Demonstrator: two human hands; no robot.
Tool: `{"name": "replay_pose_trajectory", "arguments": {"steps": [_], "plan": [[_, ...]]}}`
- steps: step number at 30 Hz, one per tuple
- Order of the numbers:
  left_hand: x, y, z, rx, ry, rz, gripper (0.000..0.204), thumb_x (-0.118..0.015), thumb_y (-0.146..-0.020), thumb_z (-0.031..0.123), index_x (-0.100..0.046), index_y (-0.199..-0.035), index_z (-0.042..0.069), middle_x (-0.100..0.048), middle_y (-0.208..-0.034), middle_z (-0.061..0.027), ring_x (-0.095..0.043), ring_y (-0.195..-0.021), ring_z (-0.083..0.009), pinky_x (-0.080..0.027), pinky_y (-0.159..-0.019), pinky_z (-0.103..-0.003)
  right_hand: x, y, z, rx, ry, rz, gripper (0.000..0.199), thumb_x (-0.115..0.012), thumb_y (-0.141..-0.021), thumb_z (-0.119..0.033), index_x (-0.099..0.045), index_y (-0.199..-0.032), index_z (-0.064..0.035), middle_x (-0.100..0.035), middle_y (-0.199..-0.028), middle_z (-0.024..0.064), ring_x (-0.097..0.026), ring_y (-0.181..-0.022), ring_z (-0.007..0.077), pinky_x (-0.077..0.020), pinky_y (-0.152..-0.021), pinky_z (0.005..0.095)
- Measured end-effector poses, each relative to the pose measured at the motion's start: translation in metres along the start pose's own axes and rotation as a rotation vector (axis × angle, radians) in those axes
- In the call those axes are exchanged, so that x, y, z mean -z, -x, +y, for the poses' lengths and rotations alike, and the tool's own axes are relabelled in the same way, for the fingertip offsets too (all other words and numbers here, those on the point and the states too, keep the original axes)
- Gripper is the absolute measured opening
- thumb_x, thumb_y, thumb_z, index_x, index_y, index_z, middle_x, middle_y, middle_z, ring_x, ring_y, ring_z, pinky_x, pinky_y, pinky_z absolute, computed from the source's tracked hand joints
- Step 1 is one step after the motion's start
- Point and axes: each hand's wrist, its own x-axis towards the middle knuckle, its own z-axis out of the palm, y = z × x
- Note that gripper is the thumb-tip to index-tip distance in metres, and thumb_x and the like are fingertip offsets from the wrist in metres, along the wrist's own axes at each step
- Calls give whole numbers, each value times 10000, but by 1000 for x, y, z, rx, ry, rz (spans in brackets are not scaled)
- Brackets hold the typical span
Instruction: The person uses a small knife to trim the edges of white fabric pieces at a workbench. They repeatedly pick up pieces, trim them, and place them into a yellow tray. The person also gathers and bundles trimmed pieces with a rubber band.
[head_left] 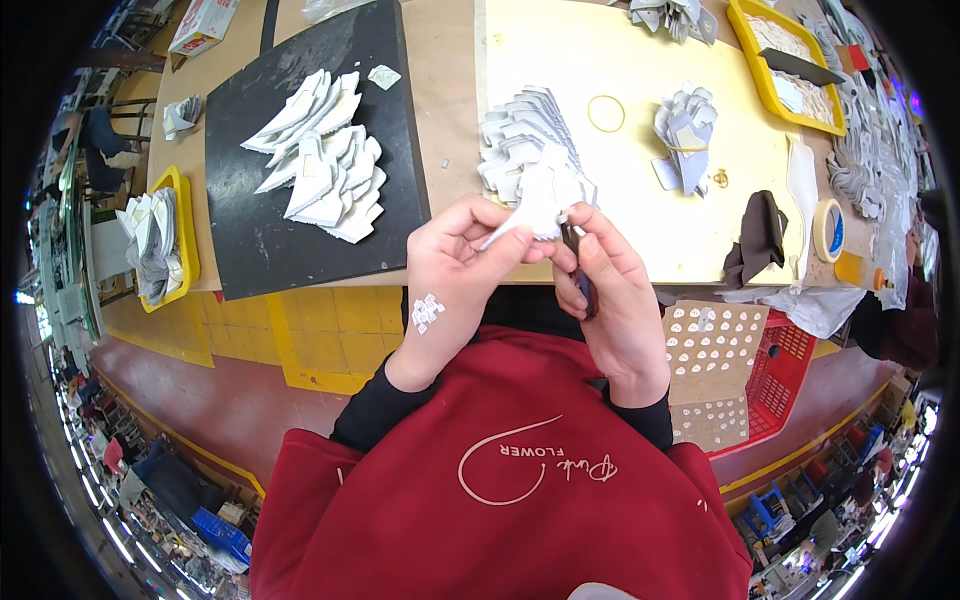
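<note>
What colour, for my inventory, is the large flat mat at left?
Black mat, best in head view.

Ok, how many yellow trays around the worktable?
2: one yellow tray by the left edge of the worktable, another yellow tray at its far right. More could be hidden in the cluttered surroundings.

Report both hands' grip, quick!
Left hand: closed, pinching a pale, flat piece between thumb and fingers.
Right hand: closed, holding a small, dark tool; its exact kind is unclear.
</note>
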Motion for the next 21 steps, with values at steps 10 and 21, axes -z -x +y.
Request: {"name": "replay_pose_trajectory", "arguments": {"steps": [10, 21], "plan": [[8, -17, 4, -357, -758, 184, 87, -706, -830, 28, -641, -860, -22, -667, -749, -92, -654, -645, -136, -517, -587, -263, -37, 4, 19, 783, 1536, -145, 438, -703, -714, 8, -743, -1112, -170, -546, -817, 10, -557, -636, 164, -473, -556, 286], [113, -15, 50, -544, -1489, 724, 247, -763, -822, 164, -695, -1031, 51, -623, -1236, -104, -519, -1190, -305, -378, -1025, -402, -5, 9, -5, 496, 1134, 132, 423, -669, -846, 33, -636, -1260, -45, -527, -817, 55, -470, -708, 131, -398, -654, 241]]}}
